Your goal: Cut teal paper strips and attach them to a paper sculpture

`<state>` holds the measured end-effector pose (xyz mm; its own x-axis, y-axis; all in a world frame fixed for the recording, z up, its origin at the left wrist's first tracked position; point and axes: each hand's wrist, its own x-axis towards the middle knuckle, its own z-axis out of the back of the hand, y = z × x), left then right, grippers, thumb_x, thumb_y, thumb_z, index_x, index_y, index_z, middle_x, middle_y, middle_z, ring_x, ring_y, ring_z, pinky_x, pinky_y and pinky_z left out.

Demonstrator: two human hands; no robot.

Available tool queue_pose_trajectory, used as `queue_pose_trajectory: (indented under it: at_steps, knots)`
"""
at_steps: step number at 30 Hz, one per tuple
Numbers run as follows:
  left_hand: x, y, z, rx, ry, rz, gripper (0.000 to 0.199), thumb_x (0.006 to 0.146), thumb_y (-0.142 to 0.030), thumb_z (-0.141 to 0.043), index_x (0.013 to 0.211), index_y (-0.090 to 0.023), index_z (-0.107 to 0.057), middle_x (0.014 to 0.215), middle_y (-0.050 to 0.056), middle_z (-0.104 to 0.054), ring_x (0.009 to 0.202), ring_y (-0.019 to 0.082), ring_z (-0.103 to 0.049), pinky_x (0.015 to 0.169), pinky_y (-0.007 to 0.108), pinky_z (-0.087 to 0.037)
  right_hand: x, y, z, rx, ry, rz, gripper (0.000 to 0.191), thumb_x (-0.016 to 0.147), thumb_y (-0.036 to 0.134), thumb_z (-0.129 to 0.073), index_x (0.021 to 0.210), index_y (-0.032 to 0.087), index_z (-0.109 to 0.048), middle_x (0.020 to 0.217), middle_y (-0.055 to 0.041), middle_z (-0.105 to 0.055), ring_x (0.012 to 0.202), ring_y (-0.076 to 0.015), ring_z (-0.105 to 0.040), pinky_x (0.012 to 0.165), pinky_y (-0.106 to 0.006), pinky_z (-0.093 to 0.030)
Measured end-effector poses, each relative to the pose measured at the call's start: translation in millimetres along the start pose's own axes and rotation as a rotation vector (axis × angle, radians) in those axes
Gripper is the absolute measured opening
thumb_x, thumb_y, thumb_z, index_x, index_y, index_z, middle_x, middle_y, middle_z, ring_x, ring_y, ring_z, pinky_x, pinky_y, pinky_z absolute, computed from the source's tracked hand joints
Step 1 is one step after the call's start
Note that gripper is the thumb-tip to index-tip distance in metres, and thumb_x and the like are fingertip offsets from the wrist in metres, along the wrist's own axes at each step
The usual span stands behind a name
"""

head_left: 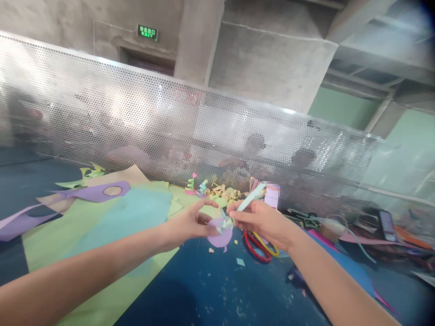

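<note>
My left hand (195, 222) pinches the edge of a round purple paper piece (219, 239), which carries small pale green and yellow curls. Close beside it, my right hand (256, 217) has its fingers closed on a light blue paper strip (250, 198) that points up and to the right. The hands nearly meet over the purple piece. Just under my right hand lie scissors with red and yellow handles (257, 246), their blades hidden. Small paper scraps (240, 261) lie on the dark blue table (204, 290).
Green, blue and purple paper sheets (136, 213) cover the left side. Small paper trees (190, 185) and yellow curls (226, 194) stand behind the hands, before a perforated metal screen (142, 117). A phone (387, 225), a cup (332, 228) and blue paper (346, 267) are at right.
</note>
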<state>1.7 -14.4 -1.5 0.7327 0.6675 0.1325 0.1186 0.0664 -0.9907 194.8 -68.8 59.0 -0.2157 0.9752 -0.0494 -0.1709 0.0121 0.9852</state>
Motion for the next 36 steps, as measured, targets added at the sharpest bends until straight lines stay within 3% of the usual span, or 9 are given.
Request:
queue_pose_trajectory:
  at_steps: [3,7,13,17,21,25,32,36]
  knots:
    - [-1.6,-4.7,-0.9,-0.156,-0.025,0.068,0.058,0.07,-0.019,-0.07,0.118,-0.026,-0.038,0.083,-0.001,-0.061,0.081,0.012,-0.06,0.078,0.028,-0.044,-3.5,-5.5,0.8,-0.049,-0.152,0.065,0.024,0.07,0.03,-0.07,0.085,0.013,-0.064,0.077,-0.0056,-0.068,0.067,-0.0107,-0.061,0.064,-0.022,-0.049]
    - [-2.8,-6.4,-4.0,-0.236,0.003,0.1,0.062,0.068,-0.016,-0.071,0.119,-0.025,-0.038,0.08,-0.001,-0.06,0.083,0.013,-0.061,0.083,0.03,-0.044,-6.1,-12.8,-0.3,-0.308,-0.335,0.213,0.023,0.072,0.037,-0.065,0.08,0.015,-0.068,0.061,-0.0025,-0.065,0.053,-0.012,-0.057,0.054,-0.026,-0.047]
    - [-3.0,-5.8,-6.2,-0.233,0.042,0.11,0.053,0.07,-0.017,-0.07,0.115,-0.022,-0.042,0.09,0.004,-0.065,0.089,0.016,-0.062,0.087,0.032,-0.043,-9.7,-13.2,-5.4,-0.594,-0.402,0.442,0.013,0.072,0.032,-0.065,0.072,0.021,-0.072,0.08,-0.0033,-0.068,0.079,-0.019,-0.063,0.07,-0.032,-0.05]
    - [-3.3,-5.4,-5.0,-0.236,0.063,0.079,0.051,0.071,-0.016,-0.07,0.115,-0.021,-0.045,0.097,0.006,-0.064,0.097,0.019,-0.061,0.093,0.035,-0.041,-14.2,-12.2,-9.3,-0.574,-0.389,0.376,0.014,0.073,0.033,-0.063,0.076,0.022,-0.072,0.079,-0.002,-0.071,0.073,-0.0183,-0.063,0.064,-0.03,-0.051]
    - [-2.8,-4.4,-2.7,-0.239,0.062,0.057,0.047,0.07,-0.015,-0.07,0.112,-0.019,-0.05,0.108,0.008,-0.059,0.106,0.023,-0.057,0.097,0.037,-0.04,-16.3,-15.9,-12.3,-0.58,-0.408,0.277,0.019,0.074,0.037,-0.061,0.076,0.021,-0.072,0.064,-0.0001,-0.068,0.057,-0.0145,-0.058,0.051,-0.027,-0.047]
    - [-2.5,-5.1,-1.8,-0.233,0.087,0.067,0.04,0.071,-0.016,-0.069,0.108,-0.014,-0.055,0.119,0.011,-0.054,0.109,0.025,-0.055,0.1,0.038,-0.037,-15.6,-21.0,-13.5,-0.551,-0.394,0.275,0.02,0.073,0.038,-0.061,0.078,0.021,-0.072,0.065,-0.0002,-0.068,0.057,-0.0135,-0.058,0.052,-0.025,-0.046]
    - [-3.8,-10.8,-3.0,-0.253,0.117,0.069,0.028,0.072,-0.016,-0.068,0.099,-0.012,-0.061,0.112,0.011,-0.061,0.109,0.024,-0.055,0.103,0.037,-0.034,-22.6,-17.7,-17.6,-0.519,-0.407,0.286,0.019,0.073,0.037,-0.061,0.078,0.022,-0.071,0.072,-0.0022,-0.07,0.065,-0.0158,-0.061,0.056,-0.025,-0.047]
    - [-4.5,-14.4,-4.3,-0.279,0.134,0.062,0.025,0.072,-0.017,-0.068,0.095,-0.011,-0.063,0.108,0.011,-0.064,0.107,0.023,-0.057,0.101,0.034,-0.037,-26.2,-15.7,-19.6,-0.488,-0.399,0.227,0.021,0.074,0.037,-0.06,0.078,0.019,-0.069,0.064,-0.0012,-0.065,0.056,-0.0139,-0.057,0.052,-0.025,-0.045]
